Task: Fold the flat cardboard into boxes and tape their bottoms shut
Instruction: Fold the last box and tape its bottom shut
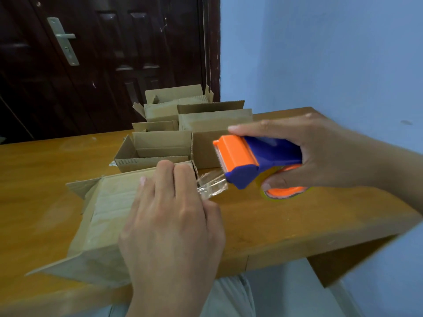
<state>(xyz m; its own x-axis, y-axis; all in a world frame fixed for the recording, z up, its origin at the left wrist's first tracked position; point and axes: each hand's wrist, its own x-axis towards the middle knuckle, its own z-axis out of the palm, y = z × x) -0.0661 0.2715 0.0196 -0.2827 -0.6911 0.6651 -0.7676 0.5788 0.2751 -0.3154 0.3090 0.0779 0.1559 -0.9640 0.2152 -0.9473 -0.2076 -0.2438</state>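
A wooden table is sitting against a blue wall; a dark panelled door with 1 metal handle is standing behind, and grey trousers are showing below

Bare table lies open below and right of the grip on the dispenser; open boxes crowd behind it, the taped box blocks left.

Left hand flat, fingers pressing down, right hand curled, gripping
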